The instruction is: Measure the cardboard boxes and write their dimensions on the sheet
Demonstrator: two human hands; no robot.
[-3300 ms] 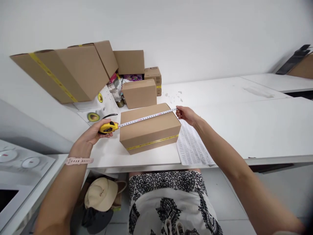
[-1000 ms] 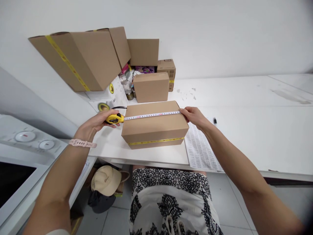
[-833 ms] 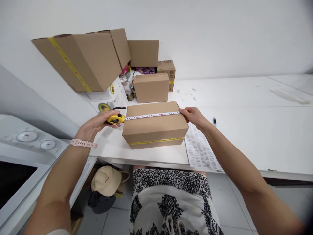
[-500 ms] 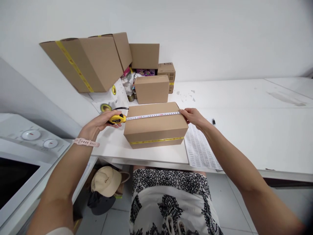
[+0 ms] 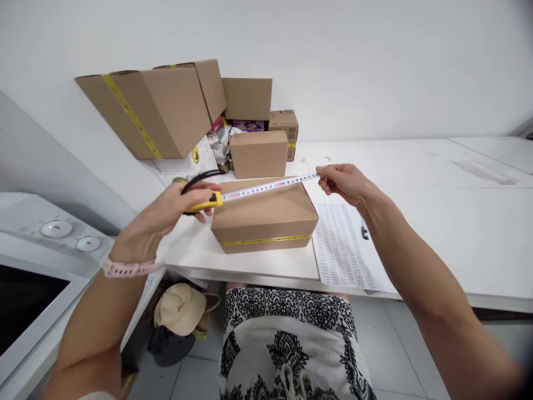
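Observation:
A closed cardboard box (image 5: pixel 264 218) with a yellow tape stripe sits at the near edge of the white table (image 5: pixel 437 222). My left hand (image 5: pixel 172 206) is closed around a yellow tape measure case (image 5: pixel 205 203), held above the box's left end. The white tape blade (image 5: pixel 268 185) stretches across, lifted off the box top. My right hand (image 5: pixel 343 182) pinches the blade's end above the box's far right corner.
A printed sheet (image 5: pixel 343 247) and a black pen (image 5: pixel 365 233) lie right of the box. A smaller box (image 5: pixel 259 154), large cartons (image 5: pixel 162 111) and clutter stand at the back left. A white appliance (image 5: pixel 37 261) is at my left. A cap (image 5: pixel 180 307) lies below.
Both hands have risen, lifting the tape off the box top; before it lay flat along the box's length. The camera has shifted slightly.

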